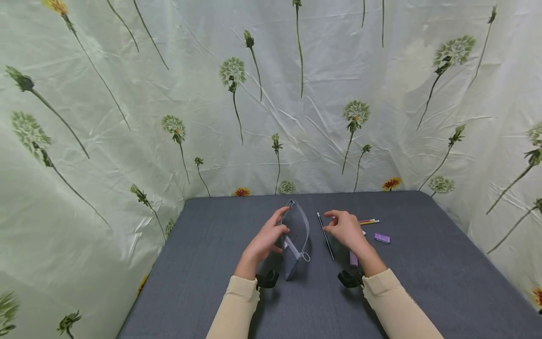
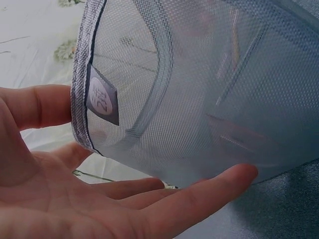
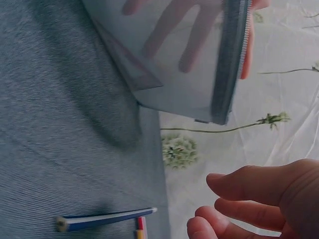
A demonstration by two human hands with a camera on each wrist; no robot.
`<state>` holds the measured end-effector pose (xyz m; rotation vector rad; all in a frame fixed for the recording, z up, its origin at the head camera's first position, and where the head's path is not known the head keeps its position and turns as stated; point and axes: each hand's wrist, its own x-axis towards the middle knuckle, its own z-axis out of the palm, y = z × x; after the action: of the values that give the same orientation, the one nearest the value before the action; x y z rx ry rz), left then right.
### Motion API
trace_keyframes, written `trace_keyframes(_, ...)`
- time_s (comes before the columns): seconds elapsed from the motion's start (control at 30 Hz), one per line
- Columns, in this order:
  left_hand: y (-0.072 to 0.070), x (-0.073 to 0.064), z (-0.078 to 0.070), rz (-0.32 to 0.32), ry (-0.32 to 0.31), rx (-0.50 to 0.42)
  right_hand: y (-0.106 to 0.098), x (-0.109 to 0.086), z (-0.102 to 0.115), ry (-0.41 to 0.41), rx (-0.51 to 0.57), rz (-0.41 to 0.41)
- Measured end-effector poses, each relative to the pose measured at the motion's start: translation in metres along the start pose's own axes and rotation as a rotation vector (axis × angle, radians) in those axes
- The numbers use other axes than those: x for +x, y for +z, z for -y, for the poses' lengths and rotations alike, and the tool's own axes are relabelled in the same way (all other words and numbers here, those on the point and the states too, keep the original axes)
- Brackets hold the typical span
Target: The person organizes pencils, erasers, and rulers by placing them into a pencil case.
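A grey mesh zip pouch stands on edge, its mouth parted. My left hand holds it by the rim, pinching the edge near a small grey tag; other fingers spread along its side. Through the mesh a flat, pinkish triangular shape shows inside, its kind unclear. My right hand hovers beside a dark blue pencil with a pale stripe, which lies on the table. Thumb and fingers are loosely bent and apart, with nothing between them.
Yellow and red pencils lie beyond my right hand. A purple block sits to the right, and another purple piece lies partly under my right wrist. The grey table ends at a flowered curtain.
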<state>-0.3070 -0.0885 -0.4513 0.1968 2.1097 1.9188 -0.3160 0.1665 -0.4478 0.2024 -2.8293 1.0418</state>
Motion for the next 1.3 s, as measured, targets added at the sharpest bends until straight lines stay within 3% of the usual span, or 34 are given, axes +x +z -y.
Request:
trace_keyframes(0.67,-0.006,0.002,0.005,0.046,-0.01,0.005,0.026,0.003,-0.024,-0.046,-0.046,-0.035)
trace_keyframes(1.0,-0.011,0.001,0.006,0.075,-0.013,-0.016,0.041,0.001,-0.024,-0.068,-0.119,-0.054)
trace_keyframes(1.3,-0.013,0.003,0.007,0.088,-0.023,-0.031,0.042,0.0,-0.023,-0.112,-0.165,-0.041)
